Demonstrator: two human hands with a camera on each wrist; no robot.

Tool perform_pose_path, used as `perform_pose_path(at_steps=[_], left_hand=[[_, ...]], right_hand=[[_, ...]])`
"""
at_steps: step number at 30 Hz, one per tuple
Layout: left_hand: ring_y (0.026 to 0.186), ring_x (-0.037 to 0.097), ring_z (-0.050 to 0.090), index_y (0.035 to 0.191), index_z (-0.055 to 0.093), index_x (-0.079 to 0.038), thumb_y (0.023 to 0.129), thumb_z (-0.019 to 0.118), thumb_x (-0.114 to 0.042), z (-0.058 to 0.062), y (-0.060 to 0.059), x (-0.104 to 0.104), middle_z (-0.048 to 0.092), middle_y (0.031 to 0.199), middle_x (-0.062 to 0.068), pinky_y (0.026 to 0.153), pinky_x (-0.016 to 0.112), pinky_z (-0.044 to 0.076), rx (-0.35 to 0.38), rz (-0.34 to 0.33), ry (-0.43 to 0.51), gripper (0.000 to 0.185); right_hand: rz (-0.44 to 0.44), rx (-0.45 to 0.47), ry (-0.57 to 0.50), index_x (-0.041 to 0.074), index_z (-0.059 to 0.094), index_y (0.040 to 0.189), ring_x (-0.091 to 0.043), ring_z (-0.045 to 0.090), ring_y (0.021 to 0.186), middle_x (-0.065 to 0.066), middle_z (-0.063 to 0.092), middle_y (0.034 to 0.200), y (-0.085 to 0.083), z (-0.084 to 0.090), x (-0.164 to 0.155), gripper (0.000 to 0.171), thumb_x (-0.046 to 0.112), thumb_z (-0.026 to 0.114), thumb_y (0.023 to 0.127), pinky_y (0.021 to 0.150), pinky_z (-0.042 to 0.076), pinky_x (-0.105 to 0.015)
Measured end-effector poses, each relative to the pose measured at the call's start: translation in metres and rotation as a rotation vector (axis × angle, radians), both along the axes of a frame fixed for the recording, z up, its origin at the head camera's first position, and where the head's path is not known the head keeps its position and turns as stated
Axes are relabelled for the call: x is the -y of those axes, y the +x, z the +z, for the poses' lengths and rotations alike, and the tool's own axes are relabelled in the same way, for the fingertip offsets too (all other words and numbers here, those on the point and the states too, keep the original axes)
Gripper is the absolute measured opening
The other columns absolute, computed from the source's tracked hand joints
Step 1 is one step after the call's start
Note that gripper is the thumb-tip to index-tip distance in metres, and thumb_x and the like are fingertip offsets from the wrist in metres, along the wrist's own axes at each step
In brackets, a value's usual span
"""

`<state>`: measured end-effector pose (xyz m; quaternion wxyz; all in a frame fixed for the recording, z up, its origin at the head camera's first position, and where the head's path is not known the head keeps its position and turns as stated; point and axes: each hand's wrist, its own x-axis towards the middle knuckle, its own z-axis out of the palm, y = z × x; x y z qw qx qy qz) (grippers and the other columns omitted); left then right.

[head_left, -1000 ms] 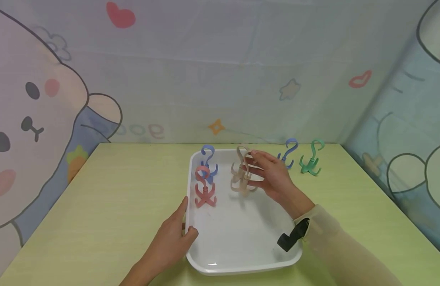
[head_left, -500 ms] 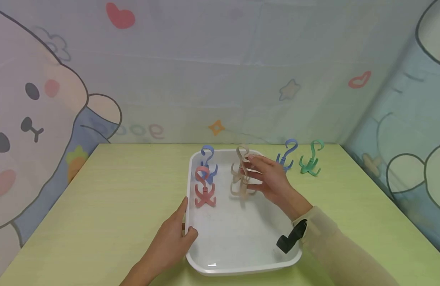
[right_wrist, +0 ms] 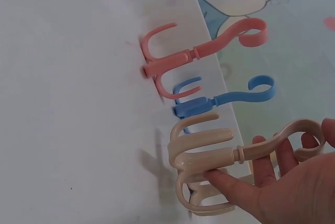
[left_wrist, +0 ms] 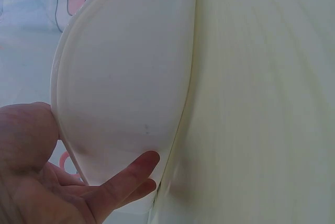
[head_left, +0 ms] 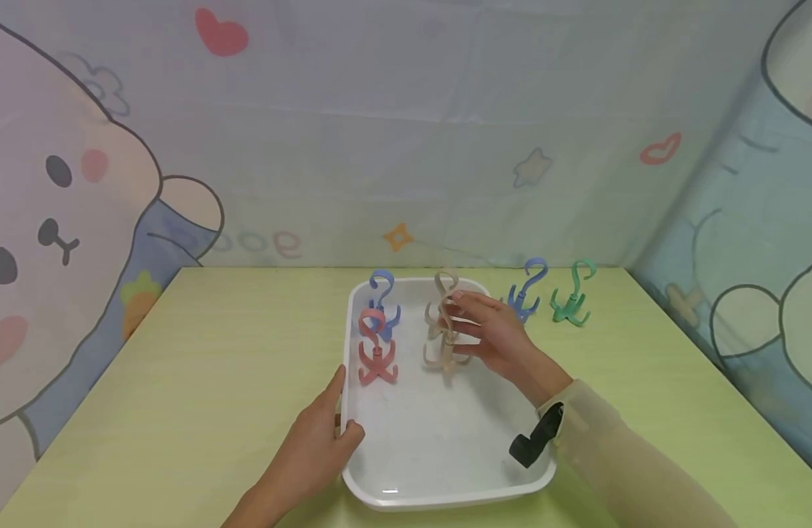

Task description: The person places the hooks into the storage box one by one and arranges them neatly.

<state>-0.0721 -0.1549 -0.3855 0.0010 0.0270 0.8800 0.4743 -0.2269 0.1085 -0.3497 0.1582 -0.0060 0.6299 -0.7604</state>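
A white tray [head_left: 406, 447] lies on the table. My left hand [head_left: 316, 440] grips its left side, thumb at the rim and fingers along the outer wall [left_wrist: 120, 77]. My right hand [head_left: 501, 337] holds a beige four-pronged hanging hook [right_wrist: 209, 158] upright by its curved top, low over the tray floor. Right behind it stands a second beige hook [head_left: 445, 279], partly hidden. In the tray's left part stand a pink hook [head_left: 377, 356] and, behind that, a blue hook [head_left: 383, 304].
Beyond the tray's back right corner, another blue hook [head_left: 526, 297] and a green hook [head_left: 571, 304] stand on the pale green table [head_left: 247, 352]. A printed cloth backdrop [head_left: 406, 132] closes off the back and right side.
My right hand has moved slightly down and toward me with the beige hook. My left hand stays on the tray, and the other hooks stand as before.
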Motion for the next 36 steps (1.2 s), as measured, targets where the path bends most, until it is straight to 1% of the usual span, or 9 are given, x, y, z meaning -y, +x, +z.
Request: perform_pose_path(at_steps=[3,9,14,21,25,30,33,36], left_hand=[[0.117,0.035,0.073,0.167,0.023,0.000,0.090,0.058,-0.009,0.0001,-0.0002,0.0000,0.043,0.165,0.021,0.086,0.037,0.062,-0.005,-0.002,0.005,0.085],[0.117,0.037,0.073,0.167,0.024,0.001,0.090,0.058,-0.008,0.0002,0.0000,-0.0003,0.043,0.165,0.022,0.087,0.039,0.063,-0.009,-0.002,0.004,0.084],[0.117,0.037,0.073,0.167,0.024,0.001,0.090,0.058,-0.008,-0.0004,-0.0004,-0.0005,0.043,0.164,0.022,0.087,0.039,0.063,-0.016,-0.001,-0.003,0.084],[0.118,0.036,0.073,0.167,0.024,0.000,0.090,0.058,-0.008,-0.0009,-0.0011,-0.0003,0.043,0.165,0.022,0.086,0.037,0.062,-0.014,0.001,-0.001,0.085],[0.117,0.033,0.073,0.167,0.024,-0.001,0.089,0.058,-0.009,-0.0004,-0.0009,0.0001,0.044,0.164,0.020,0.085,0.034,0.061,-0.010,0.002,0.004,0.085],[0.117,0.033,0.073,0.167,0.024,-0.001,0.090,0.058,-0.009,0.0006,-0.0004,-0.0001,0.045,0.164,0.019,0.085,0.034,0.061,-0.007,0.003,0.000,0.085],[0.117,0.033,0.073,0.167,0.024,-0.001,0.090,0.058,-0.009,0.0012,-0.0002,-0.0006,0.044,0.164,0.020,0.086,0.035,0.062,-0.006,0.004,-0.005,0.084],[0.117,0.035,0.073,0.167,0.024,0.000,0.090,0.058,-0.009,0.0015,-0.0001,-0.0010,0.044,0.164,0.022,0.086,0.038,0.063,-0.003,0.004,-0.006,0.084]], right_hand=[[0.004,-0.002,-0.002,0.019,0.076,0.120,-0.023,0.071,0.116,0.004,0.076,0.108,-0.0008,-0.0008,0.0003,0.022,0.031,0.068,0.103,0.113,0.047,-0.063],[0.011,-0.002,-0.006,0.021,0.077,0.116,-0.027,0.068,0.123,0.004,0.078,0.111,-0.0026,-0.0044,0.0008,0.018,0.030,0.068,0.103,0.112,0.048,-0.061],[0.008,-0.010,0.003,0.020,0.076,0.120,-0.026,0.068,0.122,0.005,0.077,0.112,-0.0028,-0.0056,0.0019,0.021,0.029,0.067,0.103,0.111,0.050,-0.058],[-0.018,-0.013,0.006,0.017,0.076,0.123,-0.027,0.067,0.123,0.005,0.077,0.111,-0.0015,-0.0042,0.0029,0.024,0.028,0.066,0.104,0.112,0.049,-0.059],[-0.028,-0.016,0.019,0.015,0.074,0.129,-0.027,0.067,0.125,0.004,0.078,0.114,-0.0022,-0.0051,0.0036,0.029,0.028,0.066,0.104,0.112,0.049,-0.060],[-0.029,-0.014,0.030,0.012,0.071,0.134,-0.031,0.064,0.130,0.003,0.077,0.117,-0.0033,-0.0076,0.0038,0.035,0.029,0.067,0.104,0.114,0.047,-0.060],[-0.023,-0.016,0.036,0.011,0.070,0.135,-0.033,0.063,0.132,0.002,0.077,0.118,-0.0033,-0.0090,0.0035,0.036,0.029,0.067,0.104,0.115,0.046,-0.060],[-0.019,-0.023,0.038,0.012,0.072,0.131,-0.032,0.064,0.130,0.003,0.077,0.115,-0.0031,-0.0097,0.0028,0.033,0.029,0.067,0.104,0.115,0.047,-0.057]])
